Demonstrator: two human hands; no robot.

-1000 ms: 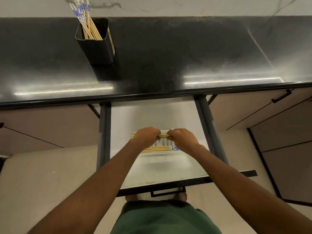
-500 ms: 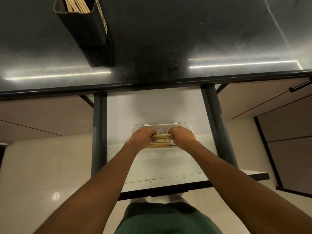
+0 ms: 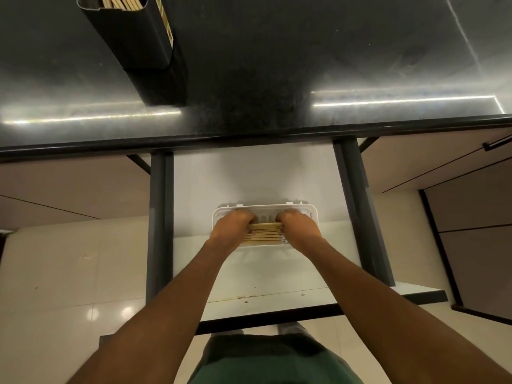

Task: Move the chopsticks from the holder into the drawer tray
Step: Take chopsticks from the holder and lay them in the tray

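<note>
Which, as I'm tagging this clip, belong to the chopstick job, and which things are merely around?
Job: left hand, right hand, held chopsticks, tray chopsticks, white tray, drawer, black holder.
Around: countertop, cabinet handle, floor tiles.

Ends of held chopsticks (image 3: 266, 225) buried inside left hand (image 3: 232, 227) and right hand (image 3: 299, 227); count unclear. Under them, loose chopsticks (image 3: 263, 238): ends covered by both fists. Both wrists hide tray (image 3: 266, 207) near corners. Far beyond left hand, holder (image 3: 133, 37) and its sticks (image 3: 122, 1) cut by top edge.
</note>
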